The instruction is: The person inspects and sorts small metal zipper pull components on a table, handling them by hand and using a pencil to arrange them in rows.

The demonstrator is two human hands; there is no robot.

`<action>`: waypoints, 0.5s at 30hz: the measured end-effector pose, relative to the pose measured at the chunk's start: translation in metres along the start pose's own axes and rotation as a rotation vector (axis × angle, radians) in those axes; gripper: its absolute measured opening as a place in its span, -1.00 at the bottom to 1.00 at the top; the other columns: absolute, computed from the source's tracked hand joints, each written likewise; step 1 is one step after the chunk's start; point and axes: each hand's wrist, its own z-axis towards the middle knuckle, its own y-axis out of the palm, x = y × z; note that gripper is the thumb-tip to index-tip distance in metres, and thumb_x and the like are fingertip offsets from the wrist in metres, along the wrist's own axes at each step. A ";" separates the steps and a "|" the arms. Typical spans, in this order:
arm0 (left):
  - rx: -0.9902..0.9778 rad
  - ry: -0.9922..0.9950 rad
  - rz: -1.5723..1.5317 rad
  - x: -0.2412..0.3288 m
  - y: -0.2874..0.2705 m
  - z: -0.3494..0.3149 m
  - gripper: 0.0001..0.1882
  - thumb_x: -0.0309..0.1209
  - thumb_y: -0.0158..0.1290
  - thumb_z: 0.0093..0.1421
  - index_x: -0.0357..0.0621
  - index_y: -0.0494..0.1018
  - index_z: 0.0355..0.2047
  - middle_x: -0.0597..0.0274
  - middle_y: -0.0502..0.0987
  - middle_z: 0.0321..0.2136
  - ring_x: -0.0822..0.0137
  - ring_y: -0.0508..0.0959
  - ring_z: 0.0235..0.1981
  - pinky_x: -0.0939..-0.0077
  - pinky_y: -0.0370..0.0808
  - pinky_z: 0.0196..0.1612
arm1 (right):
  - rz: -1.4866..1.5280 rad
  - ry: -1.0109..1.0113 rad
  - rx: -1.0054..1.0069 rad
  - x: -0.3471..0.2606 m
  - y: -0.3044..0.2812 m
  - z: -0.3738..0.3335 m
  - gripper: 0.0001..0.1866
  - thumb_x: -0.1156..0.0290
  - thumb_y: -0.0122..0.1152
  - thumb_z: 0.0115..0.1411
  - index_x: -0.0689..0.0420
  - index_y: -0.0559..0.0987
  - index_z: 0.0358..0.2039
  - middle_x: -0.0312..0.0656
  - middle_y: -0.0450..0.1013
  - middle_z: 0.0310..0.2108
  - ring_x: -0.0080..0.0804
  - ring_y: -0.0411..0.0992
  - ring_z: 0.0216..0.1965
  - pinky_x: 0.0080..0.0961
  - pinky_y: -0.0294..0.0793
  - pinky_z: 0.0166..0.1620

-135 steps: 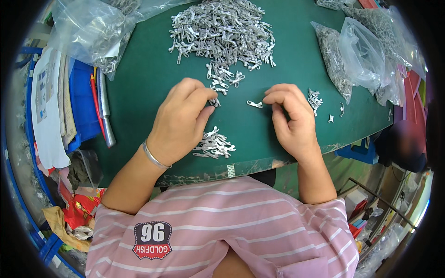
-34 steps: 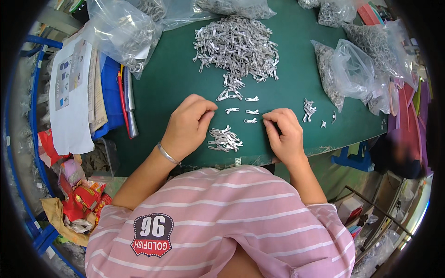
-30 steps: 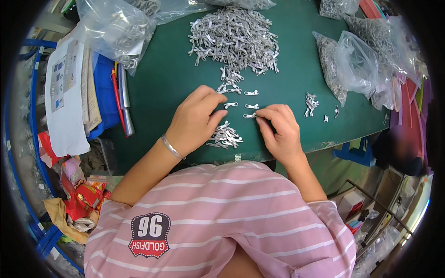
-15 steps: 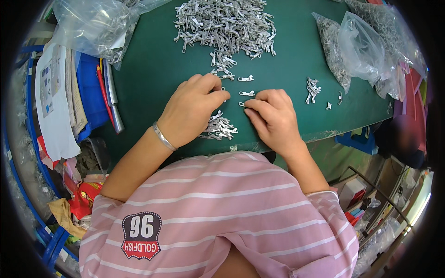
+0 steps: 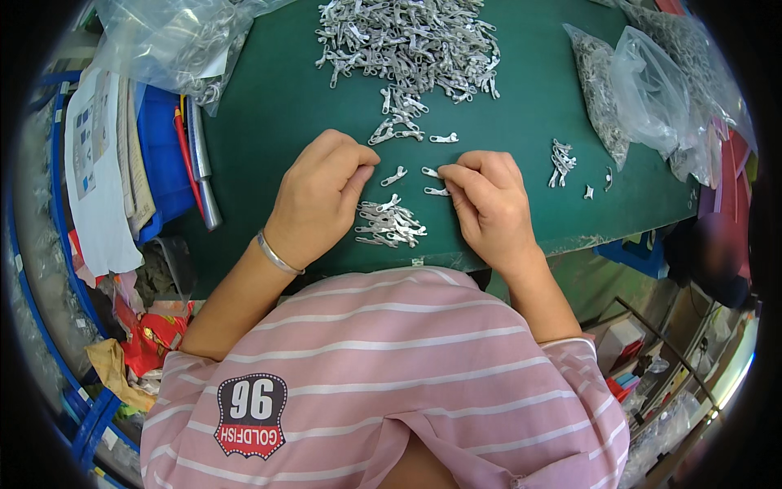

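Note:
Small silver zipper pulls, each with a looped end, lie on the green table (image 5: 269,90). My right hand (image 5: 495,208) pinches the end of one zipper pull (image 5: 429,172) at the tabletop. Another zipper pull (image 5: 437,191) lies just below it, by the thumb. My left hand (image 5: 319,200) is closed, thumb against curled fingers; anything between them is hidden. Between the hands a single zipper pull (image 5: 393,176) rests loose. A small heap of zipper pulls (image 5: 389,222) sits nearer to me, and one more zipper pull (image 5: 444,138) lies farther off.
At the far side spreads a large pile of zipper pulls (image 5: 407,45), trailing toward me. A small cluster (image 5: 561,163) lies to the right. Clear plastic bags (image 5: 648,90) of metal parts fill the far right; another bag (image 5: 171,41) and a blue bin (image 5: 163,155) stand left.
My left hand has drawn back leftward, leaving a zipper pull lying loose between the hands. My right fingers have shifted from the nearer piece to the one above it. The view has shifted slightly.

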 end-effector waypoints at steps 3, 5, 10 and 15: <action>-0.024 -0.008 -0.013 0.004 0.002 -0.001 -0.85 -0.64 0.15 0.05 -0.24 0.51 -0.34 0.15 0.45 -0.40 0.29 0.47 -0.46 0.50 0.41 -0.42 | 0.031 0.039 0.028 0.001 0.001 0.003 -0.80 0.63 0.26 -0.01 0.18 0.58 -0.32 -0.17 0.44 -0.35 -0.17 0.37 -0.35 -0.33 0.40 -0.25; -0.040 0.062 0.026 0.005 0.005 0.000 -0.86 -0.64 0.16 0.05 -0.23 0.52 -0.35 0.16 0.46 -0.40 0.29 0.47 -0.46 0.51 0.41 -0.43 | -0.020 0.039 0.034 0.002 -0.001 0.010 -0.80 0.63 0.26 -0.01 0.19 0.58 -0.32 -0.16 0.44 -0.35 -0.16 0.37 -0.34 -0.34 0.40 -0.25; -0.061 0.211 0.116 0.001 0.015 0.006 -0.88 -0.64 0.18 0.02 -0.23 0.53 -0.39 0.18 0.46 -0.40 0.28 0.48 -0.47 0.50 0.41 -0.45 | -0.053 0.007 -0.018 0.004 0.003 0.025 -0.82 0.62 0.27 -0.02 0.17 0.59 -0.34 -0.20 0.44 -0.32 -0.18 0.38 -0.32 -0.33 0.40 -0.24; 0.105 0.013 0.005 -0.005 0.006 0.007 -0.86 -0.65 0.15 0.04 -0.22 0.52 -0.36 0.15 0.45 -0.40 0.28 0.47 -0.51 0.50 0.41 -0.46 | 0.039 0.024 -0.030 0.004 0.003 0.027 -0.84 0.57 0.27 -0.01 0.14 0.59 -0.36 -0.23 0.43 -0.32 -0.21 0.39 -0.29 -0.32 0.38 -0.22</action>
